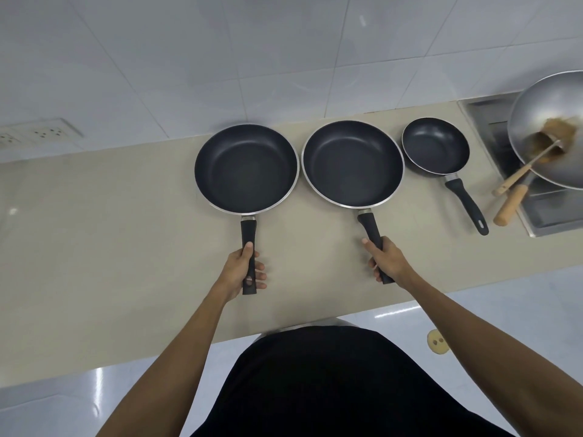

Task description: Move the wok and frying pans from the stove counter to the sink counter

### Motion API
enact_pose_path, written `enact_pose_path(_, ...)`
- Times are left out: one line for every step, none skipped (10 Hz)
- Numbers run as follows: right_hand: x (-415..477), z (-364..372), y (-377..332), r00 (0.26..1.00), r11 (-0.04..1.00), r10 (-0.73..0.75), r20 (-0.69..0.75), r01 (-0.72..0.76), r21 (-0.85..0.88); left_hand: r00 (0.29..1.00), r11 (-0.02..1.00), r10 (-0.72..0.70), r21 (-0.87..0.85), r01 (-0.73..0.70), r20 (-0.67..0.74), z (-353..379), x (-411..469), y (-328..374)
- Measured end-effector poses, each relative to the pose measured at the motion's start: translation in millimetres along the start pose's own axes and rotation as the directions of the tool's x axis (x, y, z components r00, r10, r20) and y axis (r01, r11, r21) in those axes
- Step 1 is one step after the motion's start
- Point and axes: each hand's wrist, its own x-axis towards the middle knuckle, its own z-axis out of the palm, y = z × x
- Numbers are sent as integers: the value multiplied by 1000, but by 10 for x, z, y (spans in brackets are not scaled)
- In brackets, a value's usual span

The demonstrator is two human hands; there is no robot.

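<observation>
Beige counter (110, 222): my left hand (243, 269) and right hand (386, 260) each clasp a handle of the left frying pan (246, 168) and middle frying pan (353, 162), whose rims nearly touch and may clash if I lift unevenly.

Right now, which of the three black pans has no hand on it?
The smallest pan, rightmost beside the stove; the left hand and right hand grip the two bigger pans' handles.

Even, diffuse overhead light, bright throughout; shadows faint. Glare streaks on the glossy floor (97, 392) at 7 o'clock and on the wall tiles (362, 20) at 12. Wide-angle bowing at the edges; wok (549, 121) at 3 o'clock motion-blurred.
</observation>
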Motion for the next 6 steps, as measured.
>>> enact_pose_path(-13, 1, -24, 1000, 998, -2, -5, 1, -56, 1000, 1000, 10, 2, -10, 5, -11, -16, 1)
enact_pose_path(-51, 16, -52, 1000, 994, 4, -27, -7, -109, 1000, 999, 11, 36, -11, -11, 7, -64, 6)
enact_pose_path(-104, 21, -90, 998, 977, -23, -51, 12, -214, 999, 984, 46, 171, -41, -22, -13, -120, -33)
enact_pose_path(-152, 12, -155, 992, 957, -86, -96, 56, -286, 992, 920, 118, 380, -93, -44, -111, -217, -92)
enact_pose_path(-172, -8, -196, 978, 943, -140, -152, 85, -322, 990, 910, 135, 401, -106, -42, -244, -286, -95)
enact_pose_path(-251, -107, -289, 964, 927, -200, -176, 128, -353, 980, 839, 188, 530, -126, -65, -346, -393, 18)
